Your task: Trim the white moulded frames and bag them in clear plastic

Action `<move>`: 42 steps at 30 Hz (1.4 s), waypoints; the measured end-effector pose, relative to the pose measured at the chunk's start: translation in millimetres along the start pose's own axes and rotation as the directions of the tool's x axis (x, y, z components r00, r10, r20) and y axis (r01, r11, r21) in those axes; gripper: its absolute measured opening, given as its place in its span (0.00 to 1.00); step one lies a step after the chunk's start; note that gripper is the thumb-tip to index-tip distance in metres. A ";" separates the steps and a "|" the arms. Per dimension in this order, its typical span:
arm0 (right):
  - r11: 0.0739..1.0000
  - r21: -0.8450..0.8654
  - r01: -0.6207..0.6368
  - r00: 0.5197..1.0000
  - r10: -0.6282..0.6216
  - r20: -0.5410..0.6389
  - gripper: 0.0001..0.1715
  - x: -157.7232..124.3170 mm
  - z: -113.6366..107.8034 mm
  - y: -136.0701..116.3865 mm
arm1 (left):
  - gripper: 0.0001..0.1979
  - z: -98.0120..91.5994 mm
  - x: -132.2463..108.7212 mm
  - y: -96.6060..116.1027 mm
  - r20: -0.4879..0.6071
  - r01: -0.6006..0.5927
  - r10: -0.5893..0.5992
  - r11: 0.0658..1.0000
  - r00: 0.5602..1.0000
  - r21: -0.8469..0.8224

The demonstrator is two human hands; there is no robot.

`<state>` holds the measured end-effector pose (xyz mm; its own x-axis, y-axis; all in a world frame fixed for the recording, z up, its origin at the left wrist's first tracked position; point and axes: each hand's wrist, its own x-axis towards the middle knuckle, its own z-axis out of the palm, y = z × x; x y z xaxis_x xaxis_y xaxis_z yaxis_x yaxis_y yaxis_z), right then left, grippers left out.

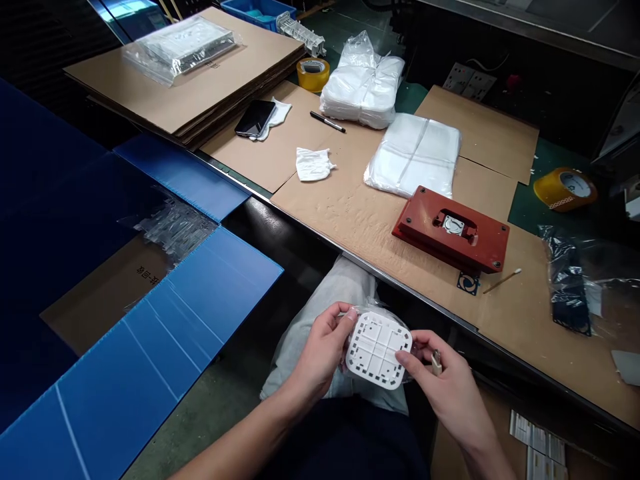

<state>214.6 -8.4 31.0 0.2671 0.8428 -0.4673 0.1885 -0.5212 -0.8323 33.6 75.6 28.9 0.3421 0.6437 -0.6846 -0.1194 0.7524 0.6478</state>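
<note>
A white, rounded-square plastic plate (pixel 379 350) with ribs and slots round its rim is held over my lap. Clear film shows around its edges. My left hand (pixel 327 343) grips its left edge, thumb on top. At its right edge my right hand (pixel 445 373) pinches it between thumb and fingers. A small pale tool end (pixel 437 363) sticks out between the right fingers; its kind is hidden. Beyond, on the bench, sits a red block fixture (pixel 453 230) with a small white part (pixel 454 225) in its recess. A dark cut-out sticker (pixel 468 283) and a cotton swab (pixel 503 281) lie near it.
Bundled clear bags (pixel 415 153) lie on the cardboard-covered bench (pixel 345 207), with tape rolls (pixel 565 189), a pen (pixel 327 122) and a phone (pixel 255 119). Stacked cardboard (pixel 200 87) stands back left. A blue open box (pixel 200 300) is at my left. The bench edge runs before my knees.
</note>
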 end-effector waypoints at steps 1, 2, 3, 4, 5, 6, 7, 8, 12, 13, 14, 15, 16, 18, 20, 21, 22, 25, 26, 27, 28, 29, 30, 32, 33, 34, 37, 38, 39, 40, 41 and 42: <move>0.999 0.028 -0.022 1.000 0.022 0.006 0.20 -0.1 -3.7 -0.8 | 0.15 0.6 -1.0 -0.1 0.011 -0.020 0.019 0.998 1.000 0.055; 0.998 0.054 -0.036 0.999 0.036 -0.004 0.22 -0.2 -6.5 -1.6 | 0.14 1.7 -2.1 0.1 0.024 -0.046 0.043 0.992 0.999 0.118; 0.997 0.073 -0.039 0.999 0.041 -0.030 0.23 -0.3 -8.4 -2.4 | 0.14 3.1 -3.3 0.7 0.035 -0.076 0.071 0.980 0.997 0.182; 0.996 0.081 -0.033 0.997 0.039 -0.062 0.24 -0.6 -9.4 -3.2 | 0.14 4.8 -4.4 1.7 0.039 -0.107 0.100 0.964 0.994 0.242; 0.996 0.080 -0.026 0.995 0.033 -0.092 0.25 -0.9 -9.7 -4.0 | 0.14 6.6 -5.1 3.1 0.036 -0.136 0.131 0.948 0.991 0.289; 0.997 0.075 -0.015 0.993 0.024 -0.119 0.25 -1.2 -9.4 -4.6 | 0.14 8.3 -5.4 4.8 0.026 -0.162 0.162 0.933 0.986 0.323; 0.998 0.069 -0.002 0.990 0.012 -0.142 0.25 -1.5 -9.0 -4.8 | 0.14 9.6 -5.1 6.8 0.013 -0.187 0.196 0.916 0.981 0.354; 0.998 0.061 0.015 0.987 -0.005 -0.158 0.24 -1.7 -8.4 -4.5 | 0.14 10.6 -4.5 8.7 0.004 -0.212 0.229 0.896 0.973 0.389; 1.000 -0.014 0.026 0.986 -0.028 -0.162 0.23 -2.2 -7.5 3.3 | 0.15 9.4 -2.1 10.4 0.037 -0.293 0.320 0.807 0.947 0.512; 1.000 -0.023 0.012 0.986 -0.016 -0.163 0.23 -2.6 -7.5 6.2 | 0.16 8.4 -2.8 8.8 0.048 -0.296 0.318 0.804 0.947 0.515; 1.000 -0.021 0.000 0.985 -0.003 -0.171 0.23 -3.2 -7.5 9.0 | 0.16 7.4 -4.4 6.5 0.056 -0.287 0.300 0.816 0.952 0.502; 1.000 -0.011 -0.007 0.983 0.005 -0.186 0.24 -3.8 -7.4 11.3 | 0.17 6.5 -6.9 3.7 0.059 -0.265 0.270 0.840 0.961 0.474; 1.000 0.004 -0.006 0.979 0.006 -0.205 0.24 -4.3 -7.1 12.9 | 0.17 5.9 -10.1 0.7 0.060 -0.238 0.236 0.868 0.970 0.436; 0.999 0.041 0.003 0.970 0.007 -0.243 0.24 -4.2 -5.7 14.0 | 0.18 5.4 -17.9 -6.2 0.073 -0.223 0.211 0.897 0.975 0.383; 0.996 0.091 -0.001 0.965 0.025 -0.263 0.25 -1.8 -3.7 13.6 | 0.19 5.0 -25.4 -13.9 0.101 -0.288 0.270 0.877 0.957 0.384; 0.993 0.117 -0.006 0.963 0.037 -0.268 0.25 0.2 -2.7 13.5 | 0.19 4.7 -28.6 -18.1 0.126 -0.341 0.318 0.849 0.940 0.404; 0.990 0.138 -0.009 0.961 0.047 -0.273 0.26 2.5 -1.8 13.7 | 0.19 4.2 -31.2 -22.2 0.163 -0.394 0.359 0.812 0.919 0.430; 0.985 0.173 -0.006 0.956 0.056 -0.288 0.27 8.7 -0.4 16.8 | 0.13 2.8 -36.9 -29.2 0.253 -0.471 0.398 0.754 0.882 0.457; 0.984 0.177 -0.001 0.954 0.054 -0.294 0.27 9.6 -0.6 17.7 | 0.10 2.8 -38.1 -28.1 0.246 -0.465 0.395 0.768 0.885 0.440; 0.985 0.173 -0.001 0.954 0.052 -0.294 0.27 9.5 -1.3 18.0 | 0.08 3.1 -38.9 -25.0 0.218 -0.444 0.388 0.801 0.896 0.401; 0.988 0.155 0.001 0.954 0.046 -0.298 0.27 8.4 -2.4 17.3 | 0.07 3.9 -39.4 -20.0 0.173 -0.416 0.379 0.843 0.909 0.341; 0.993 0.122 0.006 0.951 0.032 -0.307 0.27 6.2 -4.0 15.2 | 0.07 5.1 -39.4 -13.5 0.128 -0.390 0.368 0.882 0.921 0.266; 0.997 0.071 0.024 0.942 0.001 -0.337 0.25 3.2 -6.1 11.7 | 0.07 6.8 -38.9 -6.1 0.092 -0.370 0.359 0.909 0.929 0.190; 0.995 -0.063 0.080 0.885 -0.100 -0.454 0.22 -4.5 -12.0 0.3 | 0.09 11.4 -37.2 8.4 0.076 -0.348 0.343 0.934 0.936 0.077; 0.988 -0.111 0.107 0.834 -0.150 -0.531 0.20 -8.6 -15.9 -7.0 | 0.09 14.3 -36.2 14.5 0.090 -0.342 0.337 0.938 0.937 0.048; 0.983 -0.129 0.128 0.779 -0.180 -0.600 0.19 -12.2 -20.3 -14.7 | 0.09 17.4 -35.4 19.4 0.116 -0.337 0.331 0.941 0.936 0.033; 0.979 0.030 0.203 0.714 -0.127 -0.688 0.22 -17.6 -36.8 -33.9 | 0.05 27.3 -36.0 27.2 0.182 -0.372 0.369 0.928 0.911 -0.017; 0.965 0.132 0.228 0.738 -0.083 -0.670 0.24 -16.9 -42.8 -36.9 | 0.03 30.3 -37.3 28.7 0.181 -0.411 0.411 0.911 0.893 -0.040; 0.941 0.237 0.241 0.774 -0.039 -0.632 0.27 -14.9 -48.6 -37.2 | 0.01 33.0 -39.3 30.2 0.171 -0.458 0.462 0.887 0.870 -0.063; 0.910 0.337 0.241 0.809 0.003 -0.587 0.29 -11.8 -53.7 -34.8 | 0.01 35.2 -41.9 32.2 0.157 -0.508 0.514 0.858 0.843 -0.081; 0.876 0.426 0.227 0.838 0.048 -0.544 0.29 -7.8 -57.5 -29.8 | 0.03 36.8 -45.0 35.0 0.145 -0.552 0.560 0.829 0.816 -0.096; 0.844 0.498 0.197 0.859 0.096 -0.503 0.27 -3.3 -59.6 -22.4 | 0.05 38.0 -48.5 38.7 0.139 -0.591 0.600 0.800 0.788 -0.104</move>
<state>265.9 -7.6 69.0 0.7231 0.6061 -0.3313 -0.2587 -0.2070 -0.9435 47.7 68.2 99.8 0.3280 0.9389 -0.1043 -0.3945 0.2364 0.8880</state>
